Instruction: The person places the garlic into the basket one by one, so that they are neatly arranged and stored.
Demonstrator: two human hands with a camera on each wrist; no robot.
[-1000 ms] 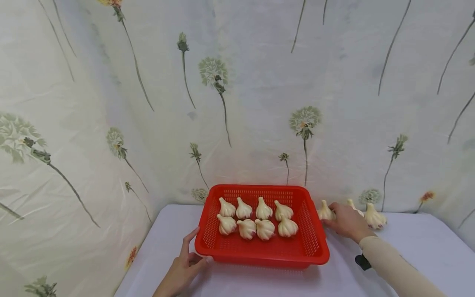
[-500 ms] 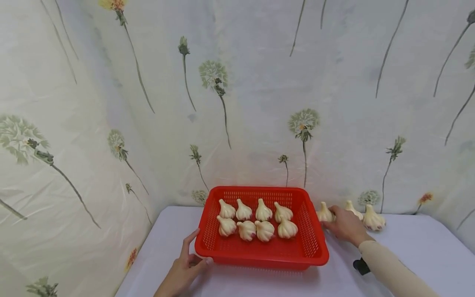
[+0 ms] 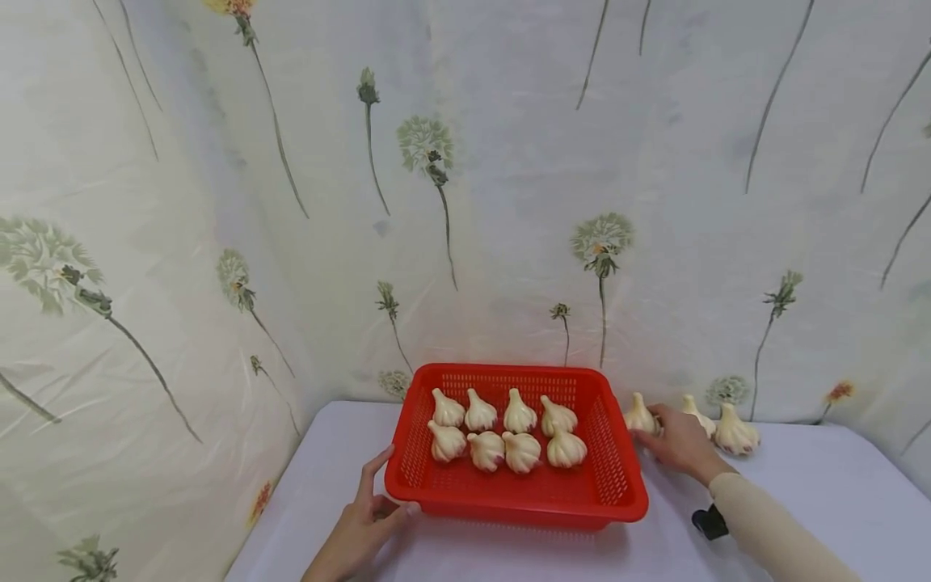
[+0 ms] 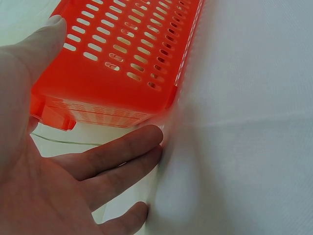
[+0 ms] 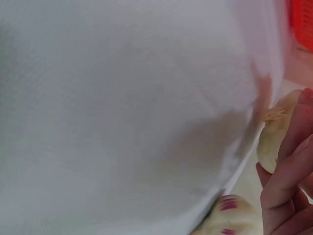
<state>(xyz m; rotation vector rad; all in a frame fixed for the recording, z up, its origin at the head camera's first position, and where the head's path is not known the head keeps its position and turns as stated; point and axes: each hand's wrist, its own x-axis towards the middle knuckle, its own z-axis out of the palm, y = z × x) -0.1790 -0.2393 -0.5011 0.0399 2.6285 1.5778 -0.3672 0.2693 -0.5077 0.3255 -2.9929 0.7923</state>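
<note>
A red perforated plastic basket [image 3: 516, 511] stands on the white-covered table, with several garlic bulbs [image 3: 520, 414] in two rows inside. My left hand [image 3: 360, 521] is at its front left corner. In the left wrist view the thumb [image 4: 46, 41] touches the basket's wall, while the other visible fingers [image 4: 122, 149] stretch out below it, near the table. Just right of the basket, my right hand [image 3: 680, 440] holds a garlic bulb [image 3: 640, 414] between thumb and fingers. In the right wrist view this bulb [image 5: 268, 149] is partly hidden by the fingers.
Two more garlic bulbs, one partly hidden [image 3: 698, 416] and one in full view [image 3: 737, 431], sit beyond the right hand. A small black object [image 3: 709, 523] shows by the right wrist. A flower-printed sheet [image 3: 509, 202] hangs behind the table.
The head view shifts slightly. Both hands, the basket and the bulbs keep nearly the same places, with the right hand still at the same garlic bulb.
</note>
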